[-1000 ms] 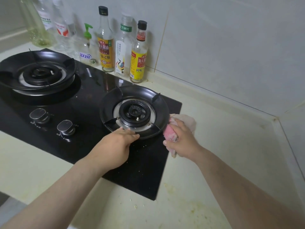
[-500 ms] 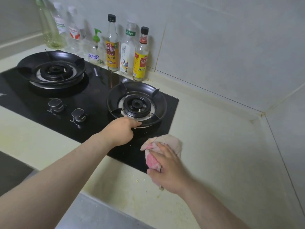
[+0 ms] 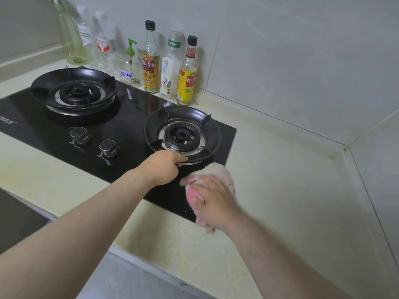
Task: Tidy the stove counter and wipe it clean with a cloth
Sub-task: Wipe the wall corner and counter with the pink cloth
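The left hand reaches over the black glass hob, its fingers curled onto the near rim of the right burner's pan support, thumb side up. The right hand lies on a pink cloth with fingers spread and fairly straight, pressing it down. The cloth is bunched under the palm at the hob's front right corner, partly on the glass and partly on the pale counter, with one end poking out below the wrist. It sits just beside the pan support's near rim, and whether they touch I cannot tell.

Pale crumbs are scattered on the counter towards its front edge, just in front of the hob, and a few specks lie on the glass beside the cloth. Yellowish staining marks the counter near the front edge.

Two metal knobs stand side by side on the hob between the burners, towards its front. The left burner sits further back with its own black ring. A row of bottles stands upright along the counter's back edge against the tiled wall, among them a green-topped pump bottle and two with yellow labels.
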Motion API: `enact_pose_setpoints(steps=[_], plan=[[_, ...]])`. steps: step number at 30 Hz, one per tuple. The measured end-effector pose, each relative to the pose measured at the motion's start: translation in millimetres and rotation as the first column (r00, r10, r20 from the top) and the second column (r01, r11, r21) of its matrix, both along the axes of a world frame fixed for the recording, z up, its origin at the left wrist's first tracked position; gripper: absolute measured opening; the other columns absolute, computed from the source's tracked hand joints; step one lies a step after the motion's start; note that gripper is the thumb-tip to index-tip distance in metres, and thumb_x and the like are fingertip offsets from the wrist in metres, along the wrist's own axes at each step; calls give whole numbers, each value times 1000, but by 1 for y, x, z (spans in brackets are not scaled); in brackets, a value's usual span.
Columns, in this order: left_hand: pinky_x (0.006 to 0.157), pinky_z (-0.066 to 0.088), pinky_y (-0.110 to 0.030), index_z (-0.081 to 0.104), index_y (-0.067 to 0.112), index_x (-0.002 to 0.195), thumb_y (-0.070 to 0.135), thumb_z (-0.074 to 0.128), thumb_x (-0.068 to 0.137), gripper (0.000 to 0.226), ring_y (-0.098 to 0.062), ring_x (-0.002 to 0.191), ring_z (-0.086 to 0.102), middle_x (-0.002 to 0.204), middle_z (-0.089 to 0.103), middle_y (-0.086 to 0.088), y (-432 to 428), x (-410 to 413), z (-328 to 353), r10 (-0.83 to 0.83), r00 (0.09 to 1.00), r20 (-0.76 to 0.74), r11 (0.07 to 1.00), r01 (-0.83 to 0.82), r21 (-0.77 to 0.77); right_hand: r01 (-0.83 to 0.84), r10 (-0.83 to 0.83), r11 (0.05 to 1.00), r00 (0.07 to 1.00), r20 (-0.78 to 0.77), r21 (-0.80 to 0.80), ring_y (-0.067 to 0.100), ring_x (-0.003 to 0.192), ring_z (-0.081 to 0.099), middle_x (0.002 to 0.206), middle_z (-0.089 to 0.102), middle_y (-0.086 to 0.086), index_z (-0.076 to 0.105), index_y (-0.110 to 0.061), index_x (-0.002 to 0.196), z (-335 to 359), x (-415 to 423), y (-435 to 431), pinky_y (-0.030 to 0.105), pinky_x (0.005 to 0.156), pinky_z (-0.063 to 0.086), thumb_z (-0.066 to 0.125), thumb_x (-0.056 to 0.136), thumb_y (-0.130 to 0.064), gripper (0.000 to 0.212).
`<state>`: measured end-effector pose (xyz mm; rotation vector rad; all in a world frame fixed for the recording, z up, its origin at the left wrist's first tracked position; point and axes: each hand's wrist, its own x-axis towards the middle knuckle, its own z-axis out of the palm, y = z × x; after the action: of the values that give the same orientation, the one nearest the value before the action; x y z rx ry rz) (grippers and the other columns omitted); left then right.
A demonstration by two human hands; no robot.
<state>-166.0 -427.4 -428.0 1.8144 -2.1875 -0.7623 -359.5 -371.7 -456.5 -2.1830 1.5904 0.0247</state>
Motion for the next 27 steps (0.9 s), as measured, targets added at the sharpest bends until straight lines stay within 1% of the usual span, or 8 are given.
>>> enact_pose_setpoints(steps=[3, 6, 11, 15, 19, 22, 24, 27], plan=[[110, 31, -28, 49, 28, 141, -2, 41, 85, 63, -16, 136, 40, 145, 48, 3, -1, 1, -2, 3, 1000, -9, 1000, -3, 10, 89, -89, 996, 996, 18, -1, 14, 149, 1, 162, 13, -9, 36, -42, 146, -6, -6, -30, 40, 119, -1, 38, 100, -37, 46], [112, 29, -30, 49, 29, 141, -2, 42, 86, 64, -16, 138, 38, 147, 47, 3, -1, 1, -2, 1, 1000, -14, 1000, -1, 17, 118, -117, 993, 991, 60, -14, 11, 149, 2, 162, 14, -12, 37, -41, 146, -10, -11, -35, 40, 121, 1, 40, 99, -39, 47], [115, 22, -29, 47, 29, 143, -3, 41, 87, 64, -16, 143, 29, 151, 40, 2, 2, 2, -2, -11, 1000, -27, 1000, 11, 10, 121, -124, 992, 968, 216, 25, 6, 147, 3, 160, 16, -15, 42, -37, 144, -9, -22, -7, 36, 122, 6, 57, 92, -36, 54], [117, 18, -30, 45, 30, 143, -5, 40, 87, 66, -16, 146, 23, 154, 35, 2, 4, 1, 1, -14, 999, -41, 1000, 15, 18, 89, -97, 995, 975, 202, 46, 5, 147, -2, 160, 10, -18, 37, -38, 147, -4, -33, 23, 35, 122, 5, 56, 93, -37, 57], [116, 22, -31, 43, 31, 144, -1, 43, 88, 65, -17, 145, 26, 154, 35, 0, 6, -4, 5, -12, 1000, -8, 1000, 12, 14, 24, -27, 999, 992, 120, 22, 3, 148, -3, 161, 7, -19, 29, -40, 150, -1, -51, 58, 26, 117, -4, 47, 96, -42, 56], [114, 28, -34, 41, 30, 146, 5, 44, 93, 59, -21, 141, 34, 153, 37, -2, 10, -8, 10, 20, 1000, 15, 1000, -20, 3, 23, -18, 999, 993, 117, -43, -3, 145, 1, 158, 14, -23, 33, -41, 148, -3, -70, 79, 14, 110, -12, 48, 95, -41, 55], [114, 26, -30, 40, 28, 146, 8, 45, 95, 55, -19, 141, 34, 152, 38, 0, 16, -11, 10, 7, 1000, 11, 998, -7, -66, 40, -29, 996, 991, 127, -83, -10, 139, 4, 155, 20, -24, 40, -39, 145, -4, -85, 90, 7, 105, -14, 50, 93, -40, 53], [111, 12, -17, 42, 22, 146, 10, 46, 97, 51, -12, 144, 25, 153, 37, 6, 40, -22, 4, -61, 998, -2, 983, 59, -174, 86, -71, 989, 989, 131, -117, -9, 139, 8, 149, 23, -28, 45, -39, 142, -8, -110, 106, 9, 109, -11, 53, 91, -40, 52]])
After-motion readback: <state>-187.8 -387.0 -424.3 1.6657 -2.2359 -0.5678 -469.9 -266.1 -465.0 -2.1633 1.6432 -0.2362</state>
